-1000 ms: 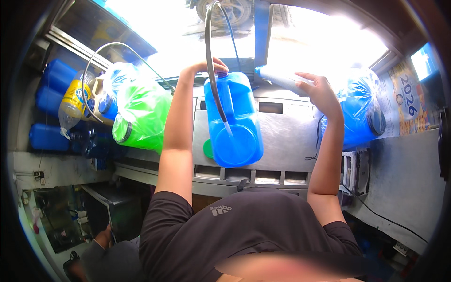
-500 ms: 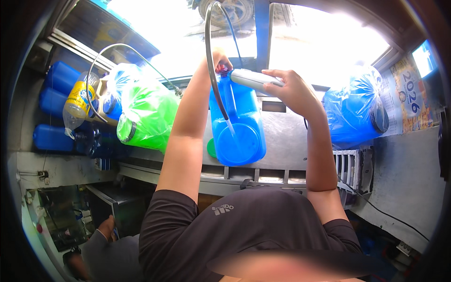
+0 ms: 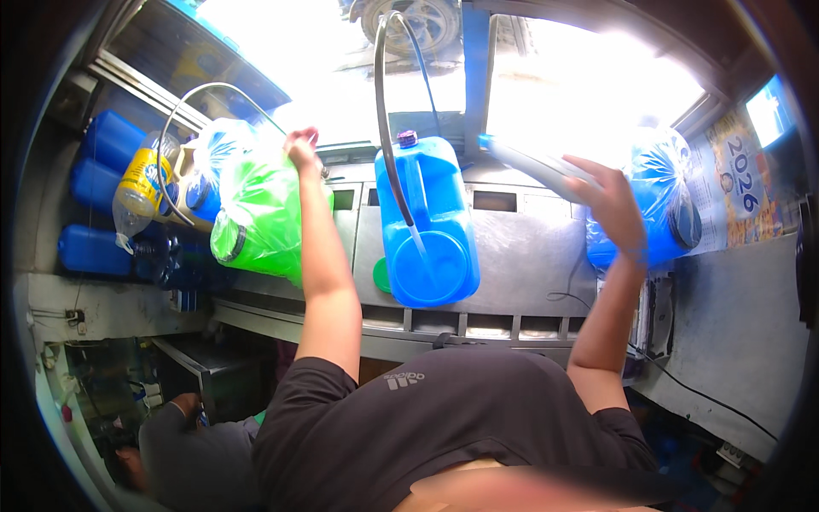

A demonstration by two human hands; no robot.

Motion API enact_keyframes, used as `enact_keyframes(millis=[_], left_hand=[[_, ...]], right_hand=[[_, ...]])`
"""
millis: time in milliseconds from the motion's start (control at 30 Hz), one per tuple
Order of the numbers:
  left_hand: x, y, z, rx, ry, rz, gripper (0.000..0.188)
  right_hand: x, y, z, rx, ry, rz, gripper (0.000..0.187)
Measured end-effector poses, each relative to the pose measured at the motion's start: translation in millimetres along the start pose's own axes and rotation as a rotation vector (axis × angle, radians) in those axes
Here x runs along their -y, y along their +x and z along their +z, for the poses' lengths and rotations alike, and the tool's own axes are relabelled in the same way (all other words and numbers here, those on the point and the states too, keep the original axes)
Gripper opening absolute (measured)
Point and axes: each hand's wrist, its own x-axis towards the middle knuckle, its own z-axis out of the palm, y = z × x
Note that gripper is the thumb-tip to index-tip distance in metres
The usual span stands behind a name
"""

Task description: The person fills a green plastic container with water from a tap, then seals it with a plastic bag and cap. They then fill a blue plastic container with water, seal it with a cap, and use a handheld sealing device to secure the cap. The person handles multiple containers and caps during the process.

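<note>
A translucent blue water jug with a moulded handle stands on the steel counter in front of me. At its far end is a small dark purple cap. A grey hose arches over the jug, and a pale stream runs from its end into the large round part. To the right of the jug, my right hand grips a long white handheld device, blurred by motion. My left hand is raised beside a green container in clear plastic; its fingers are smeared, and whether it holds anything is unclear.
A green round lid lies beside the jug. A plastic-wrapped blue container stands at right. Blue jugs and a yellow-labelled bottle stand at left. A black cord trails at right. Another person is at lower left.
My left hand has left the jug's cap and moved left toward the green container. My right hand has drawn the white device away from the cap, to the right. The cap is now uncovered.
</note>
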Motion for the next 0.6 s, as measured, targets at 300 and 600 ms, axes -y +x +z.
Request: enact_keyframes(millis=[300, 600], left_hand=[[-25, -64, -51, 0.294, 0.125, 0.243, 0.020], [-12, -91, 33, 0.618, -0.153, -0.408, 0.116]], right_hand=[[-48, -27, -46, -0.104, 0.032, 0.412, 0.051], [51, 112, 17, 0.303, -0.188, -0.166, 0.056]])
